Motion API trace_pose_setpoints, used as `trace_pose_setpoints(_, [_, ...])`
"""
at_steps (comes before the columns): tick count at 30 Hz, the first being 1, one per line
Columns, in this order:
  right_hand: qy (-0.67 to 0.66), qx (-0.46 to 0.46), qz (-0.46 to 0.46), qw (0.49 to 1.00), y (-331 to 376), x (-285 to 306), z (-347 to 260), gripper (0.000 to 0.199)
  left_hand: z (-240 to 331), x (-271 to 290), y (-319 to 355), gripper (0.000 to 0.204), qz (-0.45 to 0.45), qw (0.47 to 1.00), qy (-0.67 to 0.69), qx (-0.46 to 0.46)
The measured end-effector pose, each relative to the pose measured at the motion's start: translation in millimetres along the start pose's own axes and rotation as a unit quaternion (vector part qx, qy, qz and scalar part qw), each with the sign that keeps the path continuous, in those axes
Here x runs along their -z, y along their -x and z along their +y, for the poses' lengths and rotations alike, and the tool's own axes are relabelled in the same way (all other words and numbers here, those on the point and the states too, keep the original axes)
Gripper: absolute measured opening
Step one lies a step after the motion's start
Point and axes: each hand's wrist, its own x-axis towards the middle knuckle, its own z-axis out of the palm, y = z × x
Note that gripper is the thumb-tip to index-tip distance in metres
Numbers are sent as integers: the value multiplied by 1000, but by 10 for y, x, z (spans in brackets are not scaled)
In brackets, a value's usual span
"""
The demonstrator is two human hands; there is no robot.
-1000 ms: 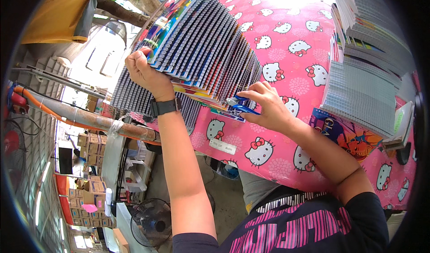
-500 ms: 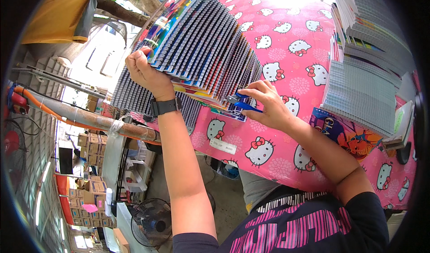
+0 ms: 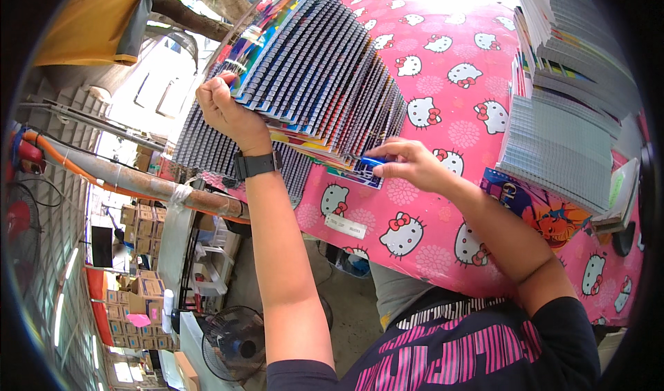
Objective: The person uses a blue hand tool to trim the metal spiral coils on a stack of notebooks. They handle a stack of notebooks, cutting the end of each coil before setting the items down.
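The left hand [image 3: 225, 111] clamped the far-left edge of a fanned stack of spiral notebooks [image 3: 311, 79] (probably heavy, floppy, prone to sliding). The right hand [image 3: 408, 166] pinched a near blue cover corner [image 3: 370, 161] on the pink tablecloth [image 3: 443, 86]; gripping the stiff spines seemed safest

An open-air stationery packing workshop: fanned spiral notebooks [image 3: 318, 73] and stacked ones [image 3: 574, 107] crowd a table under pink cartoon-cat cloth [image 3: 443, 79], with cardboard boxes [image 3: 135, 225] and a floor fan [image 3: 232, 342] below its near edge.

A fanned stack of spiral-bound notebooks [image 3: 311, 79] leans tilted on the pink table's eleven-o'clock edge, grey spines outward, colourful covers showing beneath.
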Motion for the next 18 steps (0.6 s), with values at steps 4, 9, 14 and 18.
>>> trace_pose_setpoints(4, [-240, -195, -100, 946, 4, -8, -187, 29, -7, 36, -20, 29, 3, 1000, 7, 4])
trace_pose_setpoints(9, [258, 116, 122, 951, 133, -151, -151, 38, -10, 15, 4, 30, 2, 1000, 10, 12])
trace_pose_setpoints(14, [339, 198, 155, 907, 128, -149, -89, 47, -21, 22, -12, 31, 5, 1000, 6, 22])
trace_pose_setpoints(18, [159, 99, 77, 979, 57, -72, -47, 31, -18, 26, -2, 31, 1, 1000, -13, 10])
